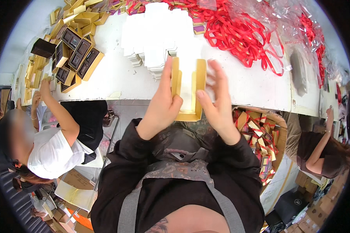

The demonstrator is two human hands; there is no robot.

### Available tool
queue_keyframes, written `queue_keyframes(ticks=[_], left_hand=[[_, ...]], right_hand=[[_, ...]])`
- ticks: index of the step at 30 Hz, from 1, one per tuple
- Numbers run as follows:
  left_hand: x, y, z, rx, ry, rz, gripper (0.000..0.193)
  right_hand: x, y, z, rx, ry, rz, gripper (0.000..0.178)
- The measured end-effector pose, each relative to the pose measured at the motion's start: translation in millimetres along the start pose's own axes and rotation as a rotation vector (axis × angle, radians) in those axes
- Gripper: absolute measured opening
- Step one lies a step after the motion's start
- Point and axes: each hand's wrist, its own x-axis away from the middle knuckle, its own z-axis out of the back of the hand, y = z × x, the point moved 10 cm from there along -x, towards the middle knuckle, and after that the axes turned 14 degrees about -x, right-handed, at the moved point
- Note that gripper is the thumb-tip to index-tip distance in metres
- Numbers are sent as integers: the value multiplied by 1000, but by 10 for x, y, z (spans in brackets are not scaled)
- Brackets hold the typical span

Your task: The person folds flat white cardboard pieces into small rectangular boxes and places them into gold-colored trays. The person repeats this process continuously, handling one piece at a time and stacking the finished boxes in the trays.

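A gold box frame (188, 87) with a white inside is held upright between both my hands, just in front of the white table (116, 75). My left hand (163, 103) grips its left wall, thumb against the gold edge. My right hand (217, 101) clasps the right wall, with fingers spread along its outer side. Stacks of white flat cardboard inserts (151, 33) lie on the table right behind the box.
Open gold boxes with dark inserts (76, 54) pile up at the table's left. Red ribbons (245, 35) in clear bags cover the far right. A cardboard bin of red-and-gold packets (262, 139) stands at my right. A person in white (54, 143) sits left, another person (322, 151) right.
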Motion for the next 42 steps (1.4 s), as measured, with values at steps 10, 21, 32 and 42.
queue_keyframes(ticks=[10,21,32,42], left_hand=[[230,-309,-346,119,-84,169,56],[378,-181,-331,85,-30,38,52],[367,-181,-365,-15,-170,96,46],[406,-191,-395,-15,-316,50,44]], right_hand=[[365,748,-129,-503,187,-431,27],[636,833,-20,-902,388,-440,22],[594,698,-18,-840,183,-413,7],[545,356,-52,-73,-105,-346,21]])
